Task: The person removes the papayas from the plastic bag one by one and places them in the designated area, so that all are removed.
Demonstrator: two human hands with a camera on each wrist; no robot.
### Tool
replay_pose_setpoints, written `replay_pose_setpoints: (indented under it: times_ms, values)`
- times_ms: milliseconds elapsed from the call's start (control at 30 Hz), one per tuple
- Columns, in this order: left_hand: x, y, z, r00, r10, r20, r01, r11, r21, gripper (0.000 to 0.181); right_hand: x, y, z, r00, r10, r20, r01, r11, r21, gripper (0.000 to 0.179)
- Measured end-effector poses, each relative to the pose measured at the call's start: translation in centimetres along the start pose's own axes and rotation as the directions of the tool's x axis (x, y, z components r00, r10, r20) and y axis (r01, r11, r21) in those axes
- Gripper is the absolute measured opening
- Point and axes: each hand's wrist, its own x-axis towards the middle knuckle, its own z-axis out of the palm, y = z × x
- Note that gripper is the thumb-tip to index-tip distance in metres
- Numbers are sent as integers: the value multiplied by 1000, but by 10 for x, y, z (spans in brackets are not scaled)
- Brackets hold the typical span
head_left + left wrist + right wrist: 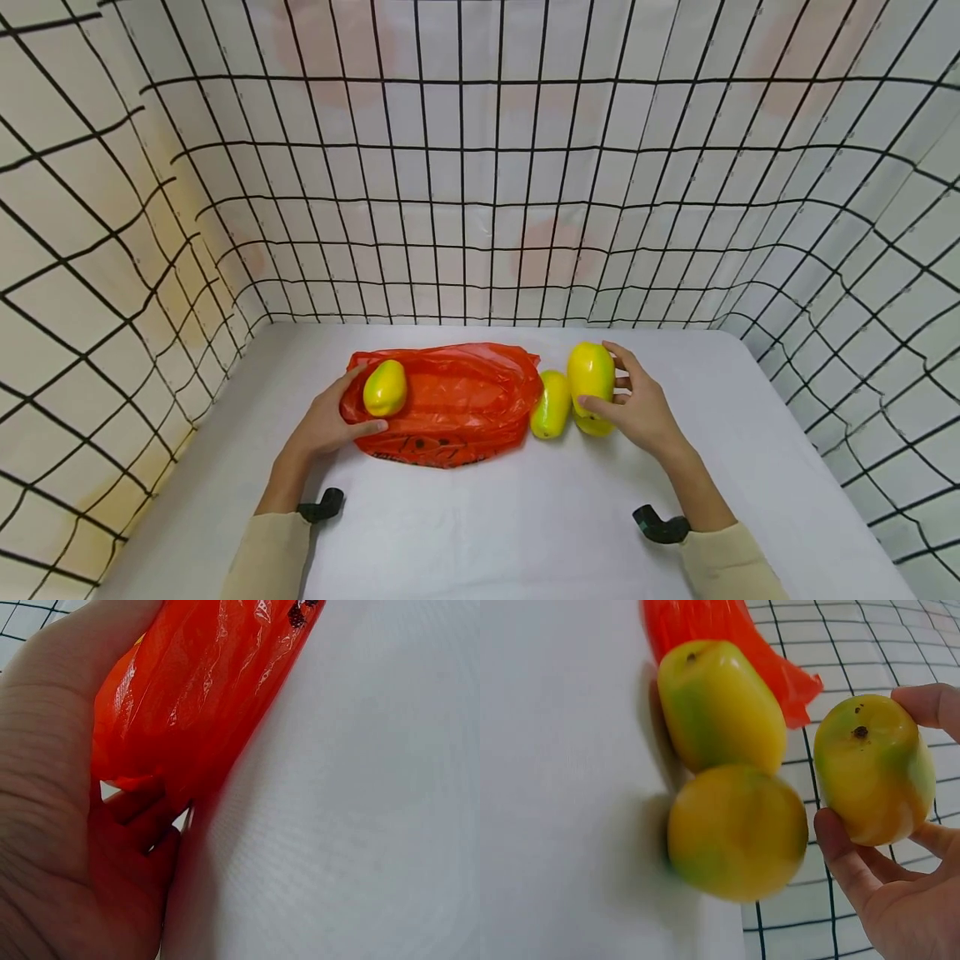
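Note:
A red plastic bag (465, 387) lies spread on the white table, with a yellow mango (386, 388) at its left end. My left hand (326, 421) holds that end, thumb along the front and fingers round the back; in the left wrist view, red film (180, 697) partly covers the fingers. On the right, my right hand (647, 410) grips a yellow-green mango (591, 371) between thumb and fingers, its dark stem end showing in the right wrist view. Beside the bag rest another mango (551, 406) and one more (595, 427), partly hidden under the held one.
Black wire grid (495, 200) stands along the back and both sides of the table (480, 525) before pale walls. A dark wrist-camera mount (322, 506) sits on the left wrist and a similar mount (662, 525) on the right.

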Motion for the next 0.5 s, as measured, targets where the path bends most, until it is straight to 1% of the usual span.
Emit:
replay_pose_setpoints:
  times_ms: [100, 200, 333, 500]
  values:
    - [-4, -4, -4, 1000, -11, -16, 11, 1000, 14, 119, 1, 5, -1, 1000, -6, 12, 6, 1000, 8, 94]
    - [-3, -4, -5, 1000, 8, -18, -8, 1000, 21, 116, 0, 10, -7, 1000, -8, 12, 8, 1000, 8, 93]
    - [2, -3, -1, 999, 38, -2, -38, 999, 9, 115, -3, 16, -23, 1000, 5, 20, -5, 1000, -5, 93]
    - [4, -3, 4, 999, 34, -1, -34, 999, -3, 116, -2, 26, -40, 999, 27, 41, -26, 999, -34, 96]
